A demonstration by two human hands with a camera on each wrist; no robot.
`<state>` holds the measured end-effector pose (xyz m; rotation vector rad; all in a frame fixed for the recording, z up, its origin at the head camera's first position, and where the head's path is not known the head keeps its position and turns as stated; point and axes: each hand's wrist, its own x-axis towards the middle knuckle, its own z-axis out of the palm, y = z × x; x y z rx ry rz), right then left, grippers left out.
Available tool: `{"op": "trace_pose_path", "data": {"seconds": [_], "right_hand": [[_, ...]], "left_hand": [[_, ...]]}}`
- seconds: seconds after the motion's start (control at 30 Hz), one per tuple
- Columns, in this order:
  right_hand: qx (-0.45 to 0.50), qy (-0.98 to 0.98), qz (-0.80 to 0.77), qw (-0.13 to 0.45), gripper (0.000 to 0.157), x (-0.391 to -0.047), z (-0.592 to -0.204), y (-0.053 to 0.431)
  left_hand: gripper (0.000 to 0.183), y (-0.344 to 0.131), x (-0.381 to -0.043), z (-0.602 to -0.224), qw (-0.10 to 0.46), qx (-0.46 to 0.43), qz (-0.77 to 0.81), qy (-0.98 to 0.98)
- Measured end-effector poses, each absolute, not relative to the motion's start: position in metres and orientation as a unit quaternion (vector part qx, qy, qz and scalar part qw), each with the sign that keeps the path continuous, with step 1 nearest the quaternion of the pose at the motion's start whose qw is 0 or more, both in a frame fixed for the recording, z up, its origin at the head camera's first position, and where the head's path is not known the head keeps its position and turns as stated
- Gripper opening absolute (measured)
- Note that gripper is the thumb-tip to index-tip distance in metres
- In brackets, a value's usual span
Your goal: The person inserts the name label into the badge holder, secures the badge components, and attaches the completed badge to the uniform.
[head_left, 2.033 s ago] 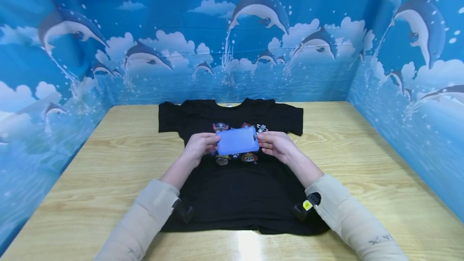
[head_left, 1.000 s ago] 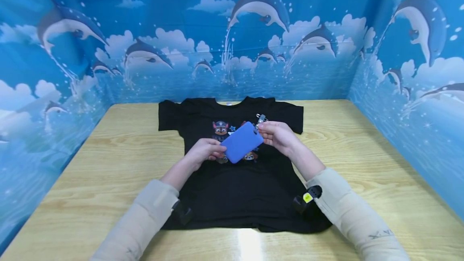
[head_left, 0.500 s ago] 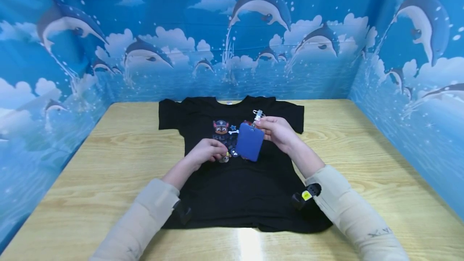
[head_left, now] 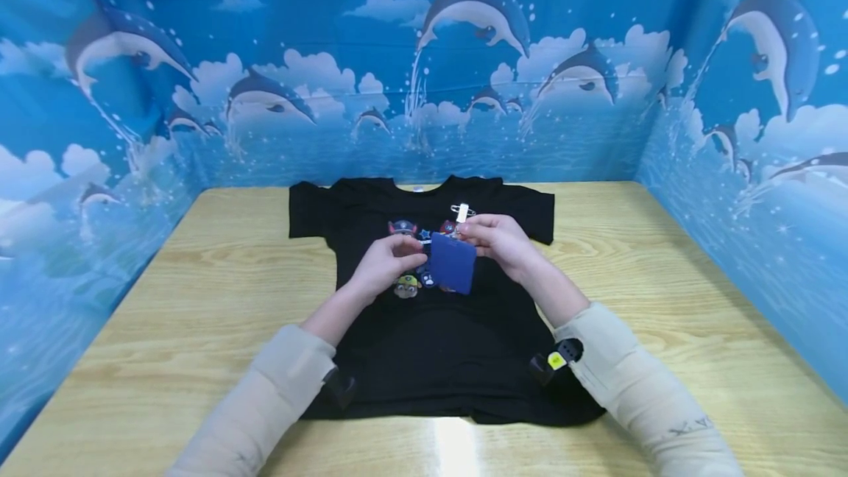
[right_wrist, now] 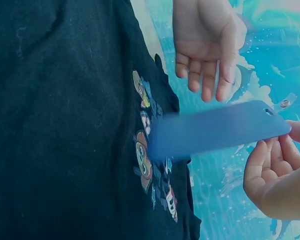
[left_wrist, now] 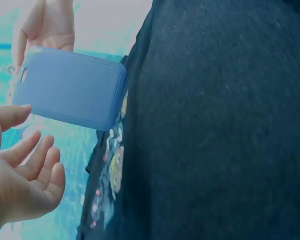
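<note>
A flat blue badge holder [head_left: 453, 263] hangs tilted over the black T-shirt [head_left: 437, 359]. My right hand [head_left: 503, 245] pinches it at the slotted end, as the right wrist view also shows with the holder [right_wrist: 215, 130] between thumb and fingers. A metal clip with a short clear strap [head_left: 462, 212] sticks up past the right fingertips. Just left of the holder is my left hand [head_left: 386, 267], its thumb and fingers parted with nothing between them. In the left wrist view its thumb lies close to the corner of the holder [left_wrist: 70, 87]; whether they touch I cannot tell.
The T-shirt lies spread flat, neck away from me, with cartoon dog prints [head_left: 407, 286] on its chest. It rests on a wooden table [head_left: 218, 285]. Blue dolphin-printed cloth [head_left: 424, 138] stands around the back and both sides.
My left hand has let go of the badge holder and its fingers have spread. The holder has swung from lying level between both hands to hanging from the right hand, turning its face.
</note>
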<state>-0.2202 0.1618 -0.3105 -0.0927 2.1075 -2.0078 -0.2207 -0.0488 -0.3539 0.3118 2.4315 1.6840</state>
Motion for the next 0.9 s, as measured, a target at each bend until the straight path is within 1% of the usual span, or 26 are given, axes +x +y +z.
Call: {"op": "trace_pose_path", "data": {"seconds": [0.13, 0.3, 0.47, 0.67, 0.9], "right_hand": [[-0.043, 0.724, -0.679, 0.117, 0.015, -0.219, -0.310, 0.159], [-0.051, 0.741, -0.659, 0.121, 0.022, -0.217, -0.309, 0.156], [-0.068, 0.754, -0.642, 0.121, 0.026, -0.217, -0.311, 0.154], [-0.068, 0.763, -0.634, 0.109, 0.027, -0.216, -0.311, 0.153], [-0.071, 0.766, -0.631, 0.099, 0.028, -0.217, -0.309, 0.152]], "left_hand": [[0.038, -0.045, -0.219, -0.347, 0.073, 0.133, 0.555, 0.818], [0.041, -0.040, -0.215, -0.337, 0.066, 0.167, 0.538, 0.824], [0.035, -0.033, -0.213, -0.331, 0.058, 0.171, 0.535, 0.825], [0.025, -0.027, -0.210, -0.333, 0.052, 0.167, 0.543, 0.821], [0.025, -0.026, -0.211, -0.331, 0.037, 0.169, 0.550, 0.817]]}}
